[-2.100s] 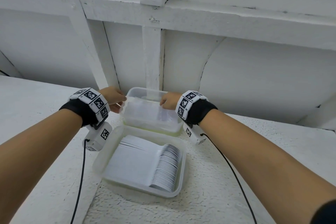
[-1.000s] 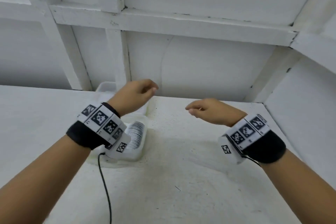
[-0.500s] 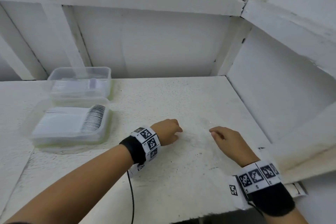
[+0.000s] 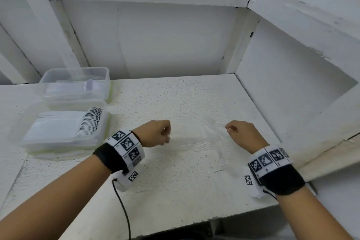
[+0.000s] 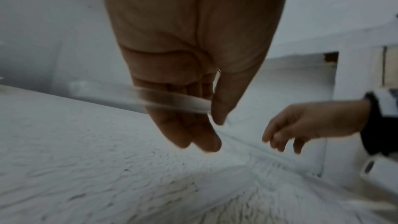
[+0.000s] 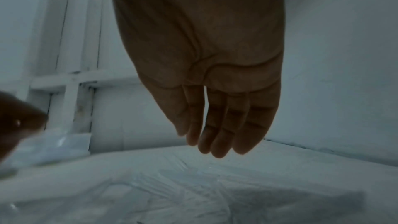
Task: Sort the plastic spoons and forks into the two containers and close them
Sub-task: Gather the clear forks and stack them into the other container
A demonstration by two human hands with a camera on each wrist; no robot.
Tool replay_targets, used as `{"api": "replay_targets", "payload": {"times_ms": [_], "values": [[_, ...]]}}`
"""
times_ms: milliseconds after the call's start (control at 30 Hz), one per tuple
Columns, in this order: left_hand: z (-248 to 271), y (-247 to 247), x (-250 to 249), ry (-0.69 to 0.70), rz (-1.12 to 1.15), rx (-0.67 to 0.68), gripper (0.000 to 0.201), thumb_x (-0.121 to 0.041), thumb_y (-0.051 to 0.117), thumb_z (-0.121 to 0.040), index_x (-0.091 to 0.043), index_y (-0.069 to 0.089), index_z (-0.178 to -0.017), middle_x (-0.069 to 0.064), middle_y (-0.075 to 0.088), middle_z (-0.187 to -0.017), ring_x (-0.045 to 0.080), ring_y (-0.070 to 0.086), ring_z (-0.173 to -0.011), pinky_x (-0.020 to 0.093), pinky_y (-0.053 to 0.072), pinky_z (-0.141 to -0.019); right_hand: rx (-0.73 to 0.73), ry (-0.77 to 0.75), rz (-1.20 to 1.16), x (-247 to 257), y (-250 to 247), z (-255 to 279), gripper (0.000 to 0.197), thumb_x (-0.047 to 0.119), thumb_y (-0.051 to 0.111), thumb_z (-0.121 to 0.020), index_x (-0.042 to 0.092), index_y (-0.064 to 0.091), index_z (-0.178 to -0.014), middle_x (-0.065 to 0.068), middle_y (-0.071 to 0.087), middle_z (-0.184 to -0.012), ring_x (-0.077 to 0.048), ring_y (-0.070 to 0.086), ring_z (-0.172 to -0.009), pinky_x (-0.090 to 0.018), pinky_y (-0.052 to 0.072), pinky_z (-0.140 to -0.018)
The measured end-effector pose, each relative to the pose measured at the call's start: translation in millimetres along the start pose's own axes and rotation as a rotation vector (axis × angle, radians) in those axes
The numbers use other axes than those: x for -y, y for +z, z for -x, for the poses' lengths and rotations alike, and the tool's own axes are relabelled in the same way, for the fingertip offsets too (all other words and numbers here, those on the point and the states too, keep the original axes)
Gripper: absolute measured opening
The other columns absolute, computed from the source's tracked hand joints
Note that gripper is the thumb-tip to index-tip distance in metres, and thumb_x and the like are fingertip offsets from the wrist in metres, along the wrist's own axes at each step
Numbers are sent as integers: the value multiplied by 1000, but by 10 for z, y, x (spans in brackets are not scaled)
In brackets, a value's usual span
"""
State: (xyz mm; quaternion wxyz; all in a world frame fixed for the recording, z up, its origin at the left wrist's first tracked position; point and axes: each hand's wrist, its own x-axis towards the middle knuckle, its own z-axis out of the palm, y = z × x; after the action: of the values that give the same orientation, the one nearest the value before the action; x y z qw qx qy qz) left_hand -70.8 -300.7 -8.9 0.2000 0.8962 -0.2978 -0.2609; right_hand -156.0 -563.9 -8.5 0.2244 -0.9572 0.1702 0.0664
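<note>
1. A white, rough-textured counter [image 4: 175, 191] is seen from the head view, enclosed by white panelled walls behind and to the right.
2. Two clear plastic containers are set at the left of the counter, one behind the other and just beside each other, both without lids on.
3. The near container [image 4: 64, 128] is filled with a tight row of white plastic cutlery lying flat; whether spoons or forks cannot be told.
4. The far container [image 4: 78, 84] also holds pale cutlery, too blurred to be identified.
5. A patch of clear utensils [image 4: 216, 142] is spread on the counter between the two hands, faintly visible by its glints; in the right wrist view it appears as a loose heap [image 6: 172, 185] under the hand.
6. The left hand [image 4: 155, 132] is held above the counter with fingers curled; in the left wrist view a clear plastic utensil [image 5: 163, 100] is pinched between thumb and fingers [image 5: 193, 135], its type blurred by motion.
7. The right hand [image 4: 243, 134] is held over the right part of the heap, fingers loosely bent and relaxed, with nothing gripped; this is confirmed in the right wrist view [image 6: 215, 108].
8. Black wristbands with coded markers are worn on both wrists.
</note>
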Motion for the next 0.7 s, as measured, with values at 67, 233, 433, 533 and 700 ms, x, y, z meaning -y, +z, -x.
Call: {"api": "replay_targets", "payload": {"times_ms": [67, 233, 433, 533, 700], "values": [[84, -40, 73, -28, 89, -43, 12, -14, 44, -95, -19, 40, -86, -9, 63, -83, 5, 54, -67, 17, 39, -58, 97, 15, 133, 44, 49, -165, 31, 19, 49, -95, 9, 58, -123, -7, 58, -127, -21, 52, -117, -27, 39, -97], [189, -30, 208, -98, 101, -142, 5, -20, 43, -96, -22, 47, -99, -10, 56, -78, 11, 53, -75, 15, 39, -61, 204, -1, 353, 107, 187, -384, 26, 18, 51, -92, 7, 58, -114, -9, 60, -119, -23, 56, -108, -26, 43, -84], [197, 72, 145, -57, 107, -162, 8, -26, 46, -96, -22, 53, -94, -13, 52, -78, 7, 49, -74, 13, 36, -61, -11, -55, -94, 201, -126, -147, 9, 20, 64, -86, 16, 66, -94, 2, 62, -77, -10, 54, -65, -20, 38, -58], [106, 122, 47, -22, 83, -173, 15, -24, 47, -95, -16, 59, -98, -6, 57, -88, 10, 50, -80, 18, 36, -67, 28, -45, -692, 325, -357, 152, 9, 12, 57, -91, 17, 63, -96, -4, 66, -68, -15, 61, -53, -20, 44, -47], [-146, 222, -123, 27, 7, -134, 25, -25, 49, -94, -6, 63, -104, 2, 62, -115, 17, 55, -105, 20, 35, -80, 244, 53, -1268, 320, -348, 356, 28, 8, 35, -97, 8, 63, -99, -11, 73, -94, -29, 71, -84, -32, 59, -62]]}}
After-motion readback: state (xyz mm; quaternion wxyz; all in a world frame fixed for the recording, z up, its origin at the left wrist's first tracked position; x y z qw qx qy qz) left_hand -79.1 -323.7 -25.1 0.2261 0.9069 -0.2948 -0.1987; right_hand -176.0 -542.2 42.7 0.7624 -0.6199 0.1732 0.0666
